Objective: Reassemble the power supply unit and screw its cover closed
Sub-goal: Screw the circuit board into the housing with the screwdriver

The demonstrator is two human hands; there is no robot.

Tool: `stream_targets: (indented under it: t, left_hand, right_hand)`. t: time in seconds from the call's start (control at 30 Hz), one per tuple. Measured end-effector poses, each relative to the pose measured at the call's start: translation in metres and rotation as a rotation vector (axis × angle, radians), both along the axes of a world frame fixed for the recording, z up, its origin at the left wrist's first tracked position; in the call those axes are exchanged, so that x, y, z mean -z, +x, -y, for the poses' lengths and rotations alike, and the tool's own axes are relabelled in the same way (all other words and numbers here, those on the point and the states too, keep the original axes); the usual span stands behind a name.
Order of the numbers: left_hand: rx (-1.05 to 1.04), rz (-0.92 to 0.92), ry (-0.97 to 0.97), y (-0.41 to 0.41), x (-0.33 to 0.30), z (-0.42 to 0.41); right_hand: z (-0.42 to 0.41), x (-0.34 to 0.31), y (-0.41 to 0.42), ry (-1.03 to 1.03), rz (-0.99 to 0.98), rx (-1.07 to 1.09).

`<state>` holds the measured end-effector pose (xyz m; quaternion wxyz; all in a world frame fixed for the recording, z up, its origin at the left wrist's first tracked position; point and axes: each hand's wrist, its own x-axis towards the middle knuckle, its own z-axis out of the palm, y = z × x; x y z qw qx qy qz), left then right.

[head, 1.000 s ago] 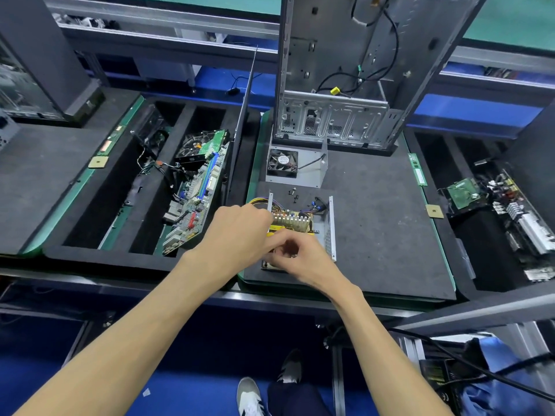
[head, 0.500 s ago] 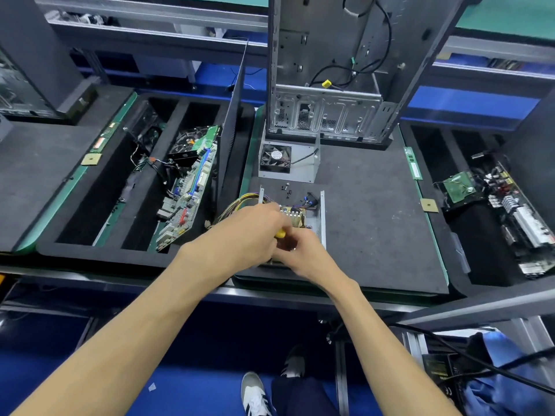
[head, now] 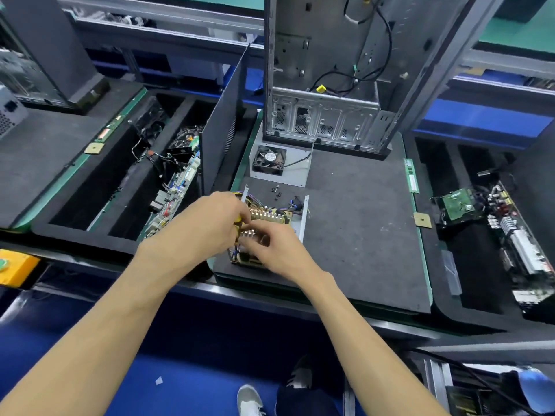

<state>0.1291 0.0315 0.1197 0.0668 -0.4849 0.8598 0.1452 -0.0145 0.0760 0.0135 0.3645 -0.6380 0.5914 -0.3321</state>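
Observation:
The open power supply unit (head: 301, 216) lies on the black foam mat (head: 354, 235), a metal tray with a brown circuit board (head: 270, 216) and a heatsink row inside. My left hand (head: 207, 223) closes over the board's left side at a yellow component (head: 237, 219). From the near side, my right hand (head: 270, 247) pinches the board's middle with curled fingers. The near half of the board is hidden by both hands. The grey cover with its black fan (head: 268, 160) rests behind the unit. A few small dark screws (head: 276, 190) lie between cover and tray.
An empty computer case (head: 330, 70) stands upright at the mat's back. A dark panel (head: 223, 121) stands at the mat's left edge. The foam bin on the left holds a motherboard (head: 174, 193); the right bin holds boards (head: 510, 223). A memory stick (head: 410, 178) lies on the mat's right edge.
My left hand slid right over the board's left side until its fingers met my right hand. The right hand stayed at the board's middle.

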Motion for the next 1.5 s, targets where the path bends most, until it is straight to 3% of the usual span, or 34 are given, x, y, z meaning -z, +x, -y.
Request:
stream_targets:
  t: [0.33,0.47,0.53,0.67,0.83,1.03,1.17,1.37,1.5]
  left_hand:
    - [-0.187,-0.310,-0.099,-0.011,0.023,-0.012]
    - [-0.301,-0.258,-0.098,0.005,0.024,-0.005]
    - [-0.237,-0.230,-0.039,0.016,0.020,-0.005]
    - [-0.083,-0.377,0.022,0.015,0.018,-0.010]
    - [0.036,-0.385,-0.007,0.003,0.027,0.011]
    - [0.160,-0.426,0.002,0.005,0.038,0.037]
    - [0.192,-0.483,0.110,0.002,0.047,0.048]
    - [0.103,-0.516,0.290,0.022,0.070,0.066]
    - [0.110,-0.443,0.356,0.029,0.086,0.060]
  right_hand:
    - [0.007,0.006,-0.021,0.004,0.093,-0.020]
    - [0.018,0.006,-0.011,-0.028,0.086,-0.008]
    - [0.021,0.004,-0.007,-0.034,0.057,-0.061]
    - [0.024,-0.005,-0.014,-0.027,-0.094,-0.166]
    - [0.042,-0.006,-0.023,0.063,-0.252,-0.176]
    - [0.044,-0.012,-0.022,0.191,-0.226,-0.153]
    - [0.041,-0.011,-0.028,0.265,-0.173,-0.056]
    - [0.036,-0.005,-0.014,0.249,-0.088,0.070]
    - [0.021,-0.003,-0.006,0.218,0.044,0.251]
